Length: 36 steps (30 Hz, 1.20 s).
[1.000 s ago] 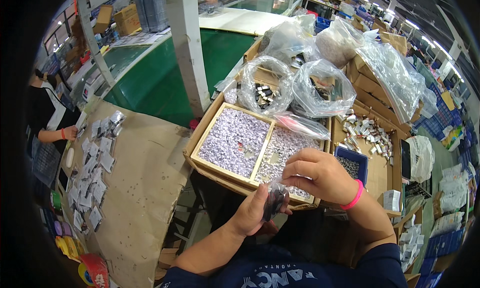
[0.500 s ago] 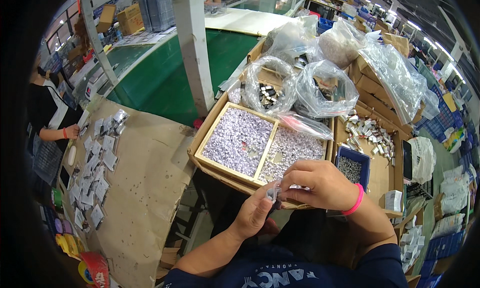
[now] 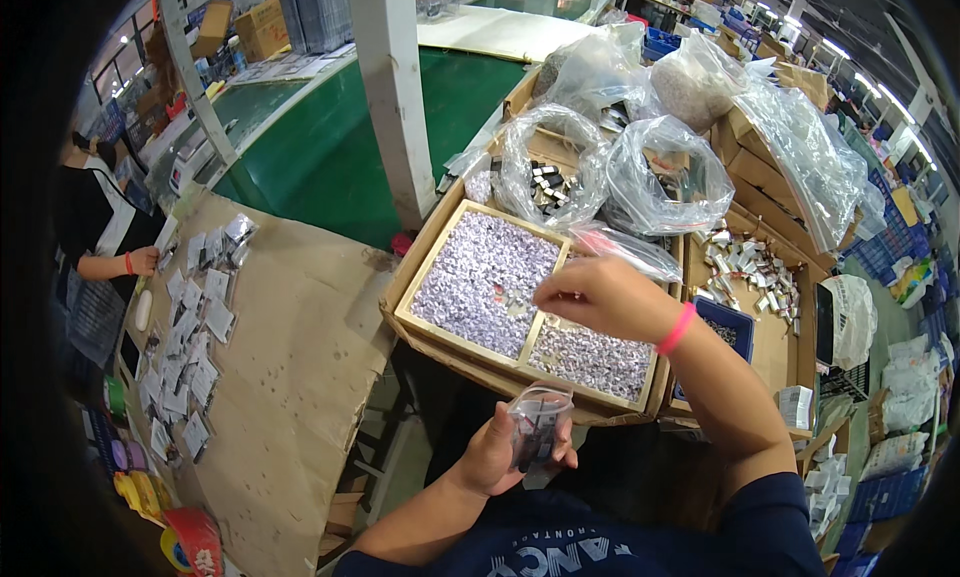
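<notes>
My left hand (image 3: 497,451) is closed around a small clear plastic bag (image 3: 541,417), its mouth upward and dark pieces showing through the film. Over the divider of a wooden two-part tray (image 3: 520,349) hovers my right hand (image 3: 590,295), a pink band on its wrist. Its fingers are bent and drawn together; anything between them is too small or hidden to make out. Small whitish-lilac pieces (image 3: 475,267) fill the tray's left compartment, and similar pieces (image 3: 600,362) lie in the right one, partly covered by my right hand.
Behind the tray stand open clear bags (image 3: 670,177) of dark and metallic parts. At right are a blue bin (image 3: 735,322) and a carton with loose metallic pieces (image 3: 760,277). Packed bags (image 3: 190,317) lie on the left table, where another person's hand (image 3: 145,261) rests. A white post (image 3: 390,107) rises ahead.
My right hand has left the small bag and moved up and forward over the tray. My left hand has lowered slightly, still holding the bag, which now shows more fully.
</notes>
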Available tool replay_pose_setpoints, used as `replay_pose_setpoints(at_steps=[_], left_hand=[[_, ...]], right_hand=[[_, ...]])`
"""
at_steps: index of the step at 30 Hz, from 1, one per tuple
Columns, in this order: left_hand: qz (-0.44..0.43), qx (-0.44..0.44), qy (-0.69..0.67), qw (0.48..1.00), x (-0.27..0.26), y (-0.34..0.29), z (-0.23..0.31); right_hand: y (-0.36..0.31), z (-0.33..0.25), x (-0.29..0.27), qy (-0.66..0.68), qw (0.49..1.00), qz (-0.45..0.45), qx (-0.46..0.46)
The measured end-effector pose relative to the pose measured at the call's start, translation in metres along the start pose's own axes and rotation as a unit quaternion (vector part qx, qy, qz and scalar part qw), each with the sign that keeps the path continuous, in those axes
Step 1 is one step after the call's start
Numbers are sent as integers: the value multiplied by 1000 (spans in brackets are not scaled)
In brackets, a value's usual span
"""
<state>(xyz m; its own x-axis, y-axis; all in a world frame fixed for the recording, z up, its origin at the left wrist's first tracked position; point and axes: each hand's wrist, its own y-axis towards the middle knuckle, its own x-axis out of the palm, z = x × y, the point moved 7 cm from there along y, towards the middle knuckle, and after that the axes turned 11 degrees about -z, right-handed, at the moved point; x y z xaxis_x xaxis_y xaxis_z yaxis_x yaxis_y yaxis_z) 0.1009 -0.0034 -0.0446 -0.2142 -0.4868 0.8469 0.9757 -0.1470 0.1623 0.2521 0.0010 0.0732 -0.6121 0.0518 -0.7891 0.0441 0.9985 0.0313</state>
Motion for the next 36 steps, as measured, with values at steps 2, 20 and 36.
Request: replay_pose_setpoints(at_steps=[2, 20, 36], left_hand=[[-15, 4, -38, 999, 1, -1, 1], [36, 12, -2, 999, -17, -9, 16], [46, 0, 10, 999, -10, -10, 6]], right_hand=[[25, 24, 16, -111, 993, -7, 46], [49, 69, 15, -25, 992, -6, 124], [-27, 70, 59, -282, 942, -133, 128]])
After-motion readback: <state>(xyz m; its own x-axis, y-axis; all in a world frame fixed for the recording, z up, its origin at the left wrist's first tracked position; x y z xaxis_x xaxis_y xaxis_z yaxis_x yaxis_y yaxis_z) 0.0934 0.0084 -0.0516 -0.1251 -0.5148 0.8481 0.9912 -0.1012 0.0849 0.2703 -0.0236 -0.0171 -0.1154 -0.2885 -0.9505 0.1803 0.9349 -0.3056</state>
